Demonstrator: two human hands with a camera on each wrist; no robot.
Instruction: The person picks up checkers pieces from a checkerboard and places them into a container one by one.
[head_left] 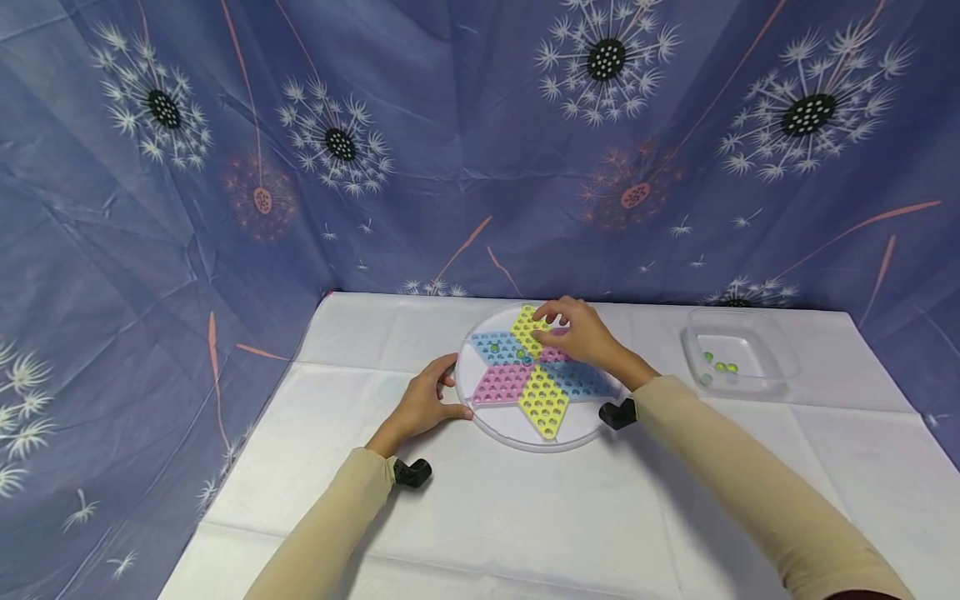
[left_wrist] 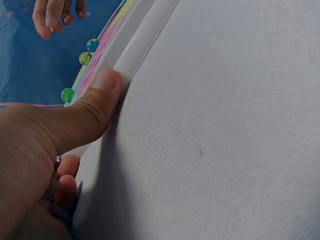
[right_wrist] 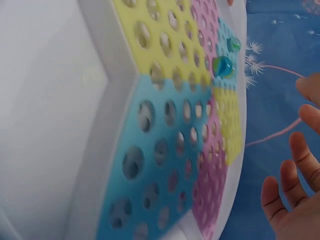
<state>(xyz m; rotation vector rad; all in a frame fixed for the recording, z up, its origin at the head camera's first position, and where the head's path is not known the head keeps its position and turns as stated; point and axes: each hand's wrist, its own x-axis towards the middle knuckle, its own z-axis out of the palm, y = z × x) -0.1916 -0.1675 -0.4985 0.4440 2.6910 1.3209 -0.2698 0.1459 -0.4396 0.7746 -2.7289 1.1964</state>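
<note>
A round white Chinese checkers board (head_left: 498,427) with yellow, pink and blue perforated sections lies on the table. My left hand (head_left: 424,398) grips its left rim, thumb along the front edge and fingers round the side. In the left wrist view the thumb (left_wrist: 97,102) presses on the rim. Over the far yellow section (head_left: 543,403) side of the board, my right hand (head_left: 587,335) hovers with loosely bent fingers; no marble shows between them. A green marble (head_left: 495,348) sits in the left blue section, and a yellow-green marble (head_left: 521,354) and a blue marble (right_wrist: 224,66) sit near the centre.
To the right of the board stands a clear plastic container (head_left: 780,367) with several green and yellow marbles (head_left: 732,367) in it. A white cloth (head_left: 480,533) covers the table. Behind it hangs a blue dandelion-print curtain (head_left: 450,167).
</note>
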